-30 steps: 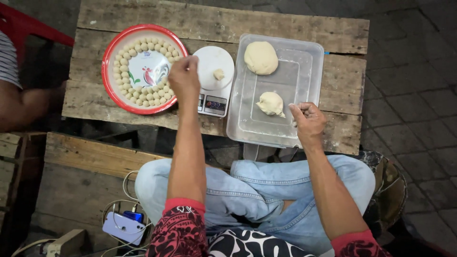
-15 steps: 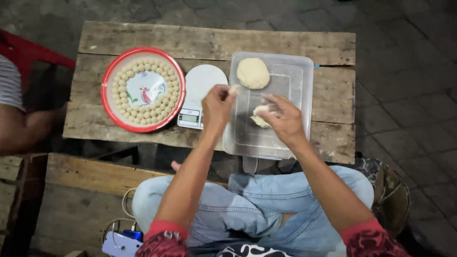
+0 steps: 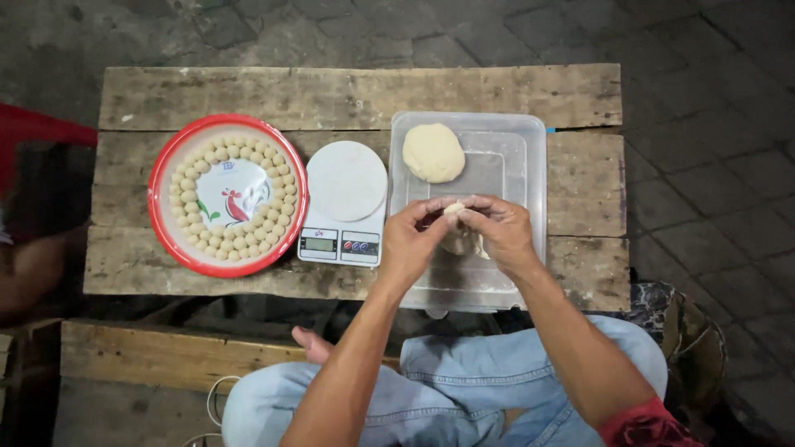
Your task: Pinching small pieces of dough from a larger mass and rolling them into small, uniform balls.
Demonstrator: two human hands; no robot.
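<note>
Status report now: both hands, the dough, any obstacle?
Left hand and right hand pinch small dough piece over clear tray. Nothing between them. Scale beside tray.

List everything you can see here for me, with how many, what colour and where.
Weathered wooden plank table: one, grey-brown, fills the middle.
Round red-rimmed plate: one, white centre, table's left.
Small dough balls: many, cream, ringed inside the plate.
White kitchen scale: one, nothing on its pan, beside the plate.
Clear plastic tray: one, table's right.
Large dough lump: one, cream, far end of the tray.
Second dough lump: one, cream, in the tray under the hands, mostly hidden.
Small dough piece: one, cream, between both hands' fingertips.
Another person's arm: left edge.
Left hand: pinching the piece.
Right hand: pinching the piece too.
</note>
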